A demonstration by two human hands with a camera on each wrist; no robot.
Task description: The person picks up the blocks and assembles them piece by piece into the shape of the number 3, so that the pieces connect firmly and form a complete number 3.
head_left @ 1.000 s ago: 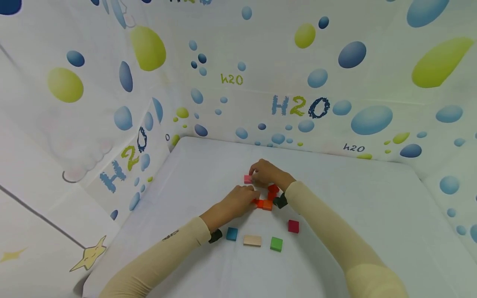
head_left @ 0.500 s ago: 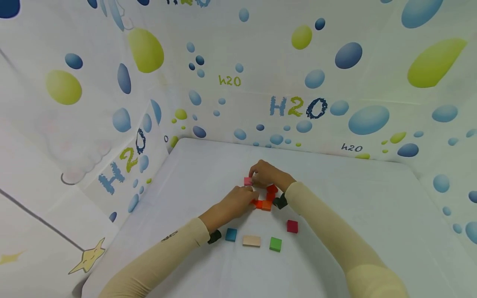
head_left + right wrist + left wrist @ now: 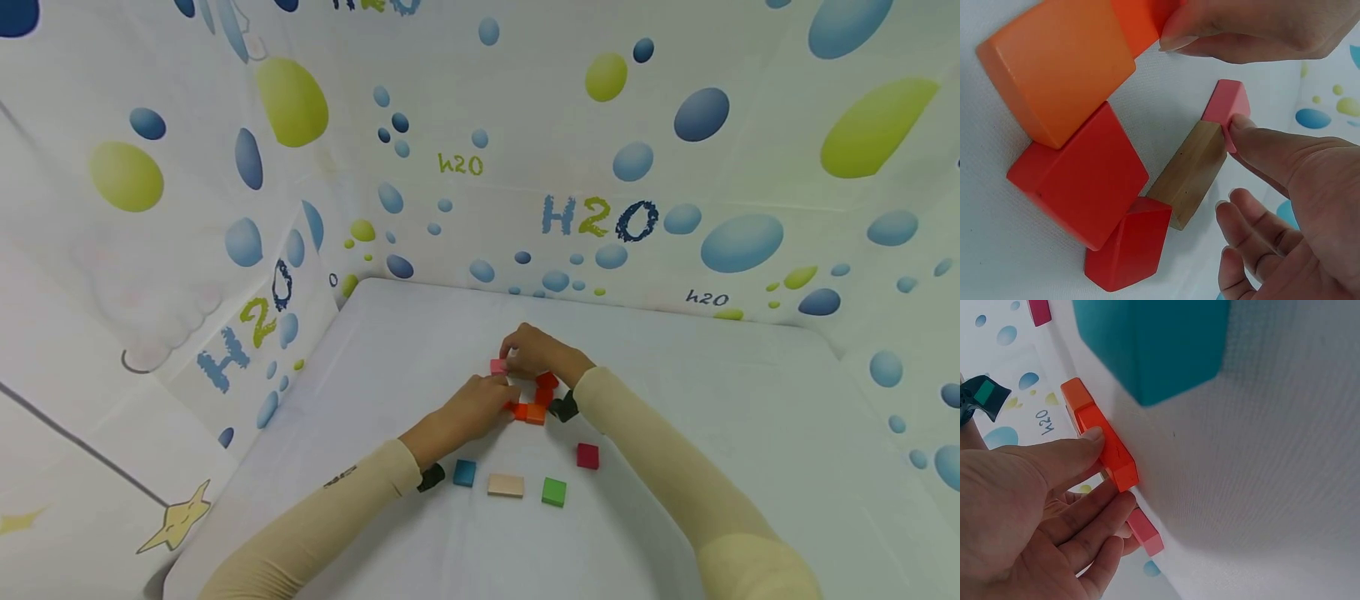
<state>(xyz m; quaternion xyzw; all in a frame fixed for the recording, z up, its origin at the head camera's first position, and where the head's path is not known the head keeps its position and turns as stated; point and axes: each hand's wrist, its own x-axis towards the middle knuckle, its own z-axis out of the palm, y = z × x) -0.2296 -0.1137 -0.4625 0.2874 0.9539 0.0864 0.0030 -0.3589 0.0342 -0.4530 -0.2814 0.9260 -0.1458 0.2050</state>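
Note:
My left hand (image 3: 468,410) pinches an orange-red block (image 3: 1110,450) between thumb and fingers, at the left end of a curved row of blocks. An orange block (image 3: 1060,65) touches it. Two red blocks (image 3: 1085,181) carry the curve on toward a natural wooden block (image 3: 1194,172), hidden by my right hand in the head view. At the row's far side my right hand (image 3: 534,350) holds a small pink block (image 3: 1222,103) with its thumb against it; the fingers behind are partly hidden. The pink block meets the wooden block's end.
Closer to me on the white table (image 3: 712,433) lie a blue block (image 3: 464,473), a beige block (image 3: 506,486), a green block (image 3: 554,492) and a dark red block (image 3: 588,456). Walls printed with blue and lime drops (image 3: 606,77) rise behind and at the left.
The pink block under my right hand has shifted very slightly toward me. My left hand stays on the orange-red block, and the head view has tilted a little.

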